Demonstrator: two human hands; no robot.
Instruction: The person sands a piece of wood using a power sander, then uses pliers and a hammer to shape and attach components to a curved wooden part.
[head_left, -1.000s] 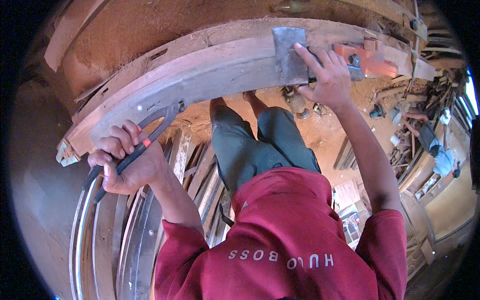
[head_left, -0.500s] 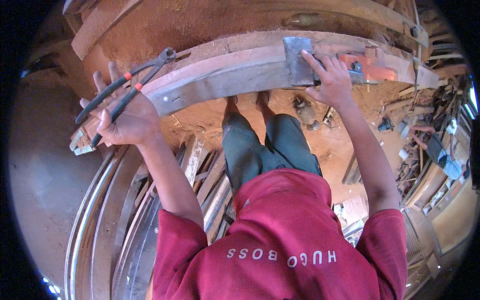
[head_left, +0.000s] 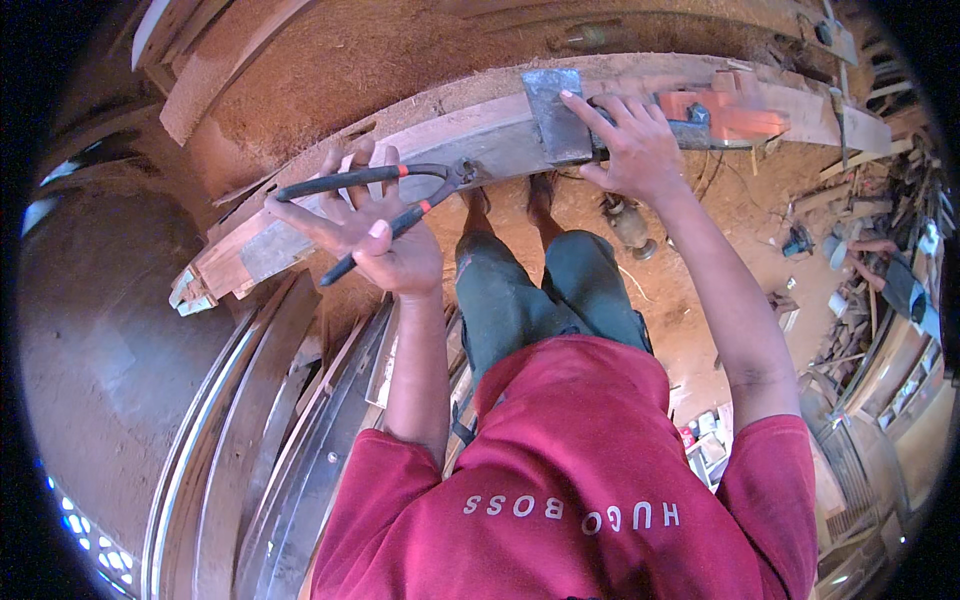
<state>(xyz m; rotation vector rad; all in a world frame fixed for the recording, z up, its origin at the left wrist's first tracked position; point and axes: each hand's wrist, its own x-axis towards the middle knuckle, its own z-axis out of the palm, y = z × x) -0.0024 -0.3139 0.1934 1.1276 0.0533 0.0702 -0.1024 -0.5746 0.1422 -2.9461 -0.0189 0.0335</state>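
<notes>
My left hand (head_left: 385,235) holds a pair of pincers (head_left: 418,208) with black handles and orange-red bands. Its fingers and thumb are spread along the two parted handles. The pincers' jaws point right, over the near edge of a long curved wooden beam (head_left: 415,150). On that beam, my right hand (head_left: 635,145) grips a tool with a broad, flat grey metal head (head_left: 558,115); the index finger rests on the plate. A dark bar runs right from under this hand. Beside it lies an orange-red tool part (head_left: 725,115); I cannot tell whether they are joined.
Long curved planks (head_left: 230,440) stand at lower left. Sawdust covers the ground, where a grey motor-like tool (head_left: 628,222) lies right of my legs. Scrap wood (head_left: 850,290) is piled at the right, near another person (head_left: 905,285). More timber lies beyond the beam.
My left hand has swung right with the pincers, from the beam's left end toward the middle. My right hand and the grey-headed tool have shifted left along the beam.
</notes>
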